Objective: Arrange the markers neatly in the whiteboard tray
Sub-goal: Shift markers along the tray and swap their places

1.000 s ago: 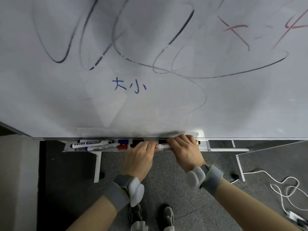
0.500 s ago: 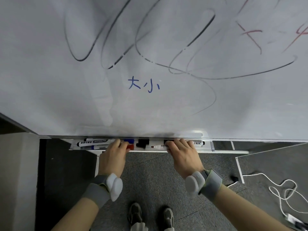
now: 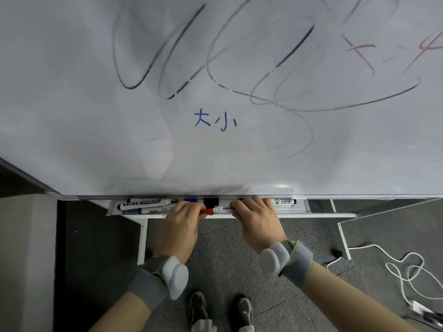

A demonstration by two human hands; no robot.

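The whiteboard tray runs under the board's lower edge and holds several white markers lying lengthwise. Two black-capped markers and a blue one lie at the tray's left end. My left hand rests on the tray's front, fingers curled over a red-capped marker. My right hand presses down on a white marker just right of it. Another marker sticks out to the right of my right hand. Black and blue caps show behind my fingers.
The whiteboard carries black scribbles, red marks and blue writing. Its white stand legs reach down to grey carpet. A white cable lies on the floor at the right. My shoes are below the tray.
My left hand slid left along the tray, then moved right again onto the red-capped marker. My right hand stayed on its marker.
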